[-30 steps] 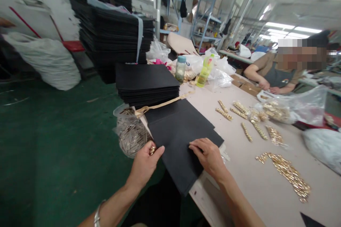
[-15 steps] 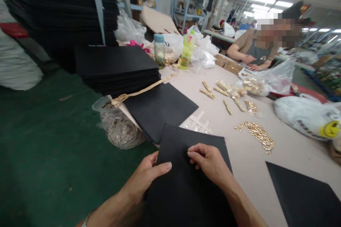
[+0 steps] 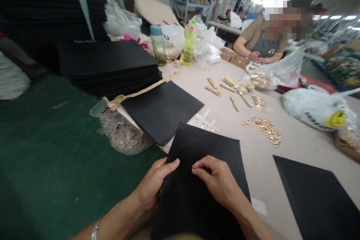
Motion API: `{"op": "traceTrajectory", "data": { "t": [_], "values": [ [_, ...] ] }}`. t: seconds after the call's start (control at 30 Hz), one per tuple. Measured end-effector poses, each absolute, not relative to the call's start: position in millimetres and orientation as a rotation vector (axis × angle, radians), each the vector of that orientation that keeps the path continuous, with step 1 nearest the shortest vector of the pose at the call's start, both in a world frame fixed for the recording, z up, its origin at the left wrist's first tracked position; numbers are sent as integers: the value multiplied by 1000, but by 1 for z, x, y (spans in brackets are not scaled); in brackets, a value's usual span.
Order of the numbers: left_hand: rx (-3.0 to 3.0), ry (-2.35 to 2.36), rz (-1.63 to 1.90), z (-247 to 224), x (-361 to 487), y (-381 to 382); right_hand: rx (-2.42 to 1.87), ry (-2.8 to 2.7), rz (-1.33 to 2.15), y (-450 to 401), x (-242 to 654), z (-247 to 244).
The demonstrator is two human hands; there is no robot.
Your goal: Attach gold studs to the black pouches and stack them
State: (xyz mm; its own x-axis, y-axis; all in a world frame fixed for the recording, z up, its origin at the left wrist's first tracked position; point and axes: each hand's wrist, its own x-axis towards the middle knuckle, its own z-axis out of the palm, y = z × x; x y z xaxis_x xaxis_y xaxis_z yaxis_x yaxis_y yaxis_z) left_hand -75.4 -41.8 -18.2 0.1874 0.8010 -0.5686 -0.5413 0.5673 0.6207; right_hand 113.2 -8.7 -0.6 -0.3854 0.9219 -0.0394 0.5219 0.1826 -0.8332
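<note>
A flat black panel leans at the table edge in front of me. My left hand grips its left side, thumb on the face and fingers behind it. Over the middle of the panel, my right hand pinches a tiny gold-coloured metal piece between thumb and fingertips, close to the black surface. Its exact shape is too small to make out. A loose pile of similar gold pieces lies on the table to the right.
Black sheets lie beyond the panel, near a taller black stack. Another black panel rests at right. Two bottles, a green one and a blue-lidded one, stand behind. A co-worker sits across the table.
My right hand has shifted slightly left and down across the panel, still pinching the gold piece. My left hand keeps its hold. The surroundings have slid left and up in view.
</note>
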Motion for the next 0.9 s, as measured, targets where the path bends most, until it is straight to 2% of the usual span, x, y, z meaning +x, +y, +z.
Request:
{"op": "traceTrajectory", "data": {
  "t": [0.9],
  "values": [
    [363, 1176, 858, -9, -76, -61, -1461, -1999, 783, -27, 107, 0]
  ]
}}
